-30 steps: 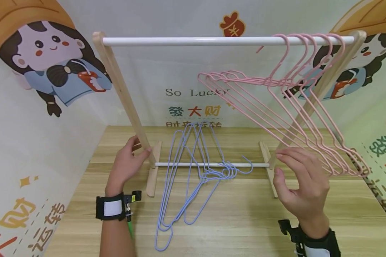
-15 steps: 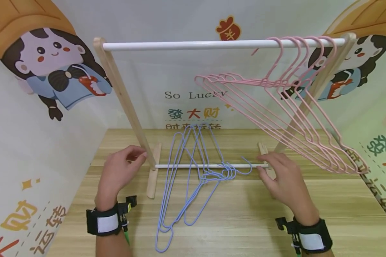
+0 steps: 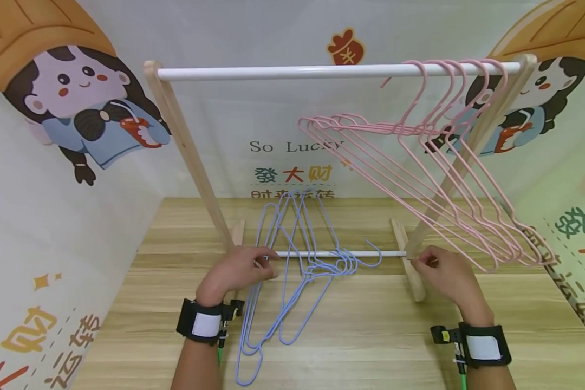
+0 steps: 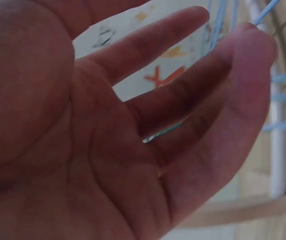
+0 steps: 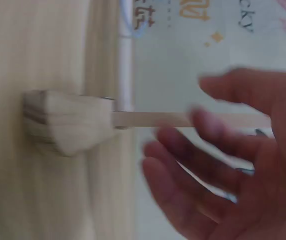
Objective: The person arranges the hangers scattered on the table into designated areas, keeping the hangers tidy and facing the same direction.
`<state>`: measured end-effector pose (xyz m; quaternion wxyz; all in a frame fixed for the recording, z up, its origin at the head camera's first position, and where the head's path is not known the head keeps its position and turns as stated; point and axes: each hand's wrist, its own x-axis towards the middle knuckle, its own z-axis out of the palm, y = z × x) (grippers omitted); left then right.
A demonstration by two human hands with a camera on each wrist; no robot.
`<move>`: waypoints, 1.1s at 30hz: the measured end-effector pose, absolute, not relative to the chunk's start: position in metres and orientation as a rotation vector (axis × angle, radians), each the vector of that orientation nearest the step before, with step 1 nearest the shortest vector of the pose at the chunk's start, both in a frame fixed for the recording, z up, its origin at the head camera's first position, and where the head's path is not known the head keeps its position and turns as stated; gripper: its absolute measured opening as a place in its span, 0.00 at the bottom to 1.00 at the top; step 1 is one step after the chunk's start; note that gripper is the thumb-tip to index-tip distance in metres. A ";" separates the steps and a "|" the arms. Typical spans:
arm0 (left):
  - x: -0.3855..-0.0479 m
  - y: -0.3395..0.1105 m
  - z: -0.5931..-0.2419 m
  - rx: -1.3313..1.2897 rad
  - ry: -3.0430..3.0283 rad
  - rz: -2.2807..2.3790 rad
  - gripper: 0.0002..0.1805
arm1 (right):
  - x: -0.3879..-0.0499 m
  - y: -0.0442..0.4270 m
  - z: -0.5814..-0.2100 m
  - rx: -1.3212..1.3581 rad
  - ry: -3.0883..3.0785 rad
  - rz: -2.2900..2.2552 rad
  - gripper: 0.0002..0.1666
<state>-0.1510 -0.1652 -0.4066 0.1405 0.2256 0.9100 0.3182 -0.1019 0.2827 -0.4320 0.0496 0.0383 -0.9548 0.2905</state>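
Several blue hangers [image 3: 292,311] lie tangled across the lower white bar [image 3: 387,253] of a wooden rack and on the table. My left hand [image 3: 236,271] is over their left side, its fingertips close to the blue wires; whether they touch cannot be told. In the left wrist view its fingers [image 4: 148,47] are loosely bent, with nothing seen gripped. My right hand [image 3: 446,271] hovers beside the right foot [image 3: 414,279] of the rack, fingers loosely curved and holding nothing. Several pink hangers [image 3: 419,130] hang at the right end of the top bar [image 3: 273,72].
The rack's wooden uprights, left [image 3: 187,146] and right [image 3: 450,179], stand on the wood-grain table [image 3: 351,346]. Printed backdrop walls [image 3: 214,124] enclose the table at the back and both sides.
My left hand has left the rack's left upright and moved right, over the blue hangers. My right hand came down to the lower bar's right end, then shifted slightly right. The hangers look unmoved.
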 end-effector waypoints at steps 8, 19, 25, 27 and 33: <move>-0.152 -0.148 -0.418 0.592 2.484 0.894 0.27 | -0.117 0.284 -0.453 -0.040 -2.631 1.375 0.35; -0.151 -0.134 -0.427 0.596 2.430 0.859 0.28 | -0.148 0.270 -0.475 -0.006 -2.400 1.789 0.50; -0.149 -0.130 -0.434 0.639 2.435 0.850 0.26 | -0.157 0.267 -0.483 0.029 -2.288 1.961 0.45; -0.148 -0.126 -0.436 0.677 2.455 0.824 0.26 | -0.160 0.268 -0.484 0.058 -2.276 1.967 0.44; -0.143 -0.116 -0.437 0.759 2.562 0.693 0.27 | -0.166 0.273 -0.484 0.199 -2.342 1.907 0.37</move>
